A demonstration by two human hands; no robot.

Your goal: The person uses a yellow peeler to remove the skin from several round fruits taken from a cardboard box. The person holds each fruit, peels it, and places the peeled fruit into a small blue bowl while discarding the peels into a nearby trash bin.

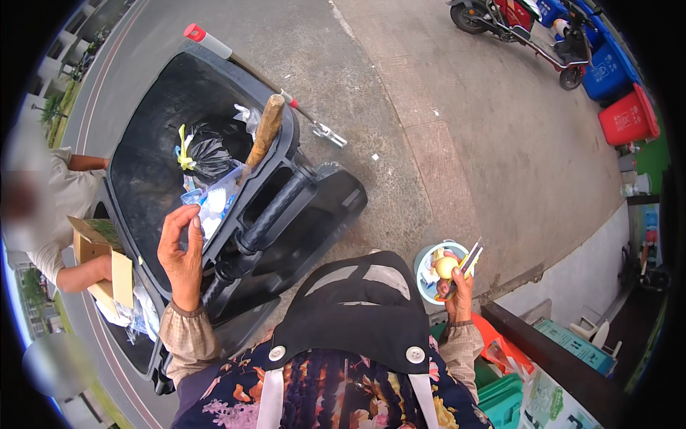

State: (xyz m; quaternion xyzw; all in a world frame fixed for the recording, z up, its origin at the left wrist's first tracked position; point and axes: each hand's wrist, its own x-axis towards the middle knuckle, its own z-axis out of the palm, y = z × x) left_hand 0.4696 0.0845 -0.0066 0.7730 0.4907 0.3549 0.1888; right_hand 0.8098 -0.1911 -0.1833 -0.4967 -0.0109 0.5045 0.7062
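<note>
My left hand (182, 254) is raised over the near edge of a large black wheeled bin (153, 136). Its fingers are bent, the thumb stands apart from them, and nothing shows in its grasp. Just beyond the fingertips lie white and blue wrappers (214, 209) in the bin. A tied black bag (209, 152) with a yellow strip rests farther in. My right hand (461, 289) is closed around a slim black-and-white stick-like tool (472, 257), at the side of a light blue bucket (421, 270). A round yellow thing (446, 267) and mixed scraps sit by the fingers.
A wooden stick (266, 130) leans out of the bin, beside a red-and-white-ended grabber (250, 68). At left another person's arm (86, 275) reaches to a cardboard box (100, 250). A red scooter (525, 32), blue bins (609, 68) and a red bin (629, 116) stand far right.
</note>
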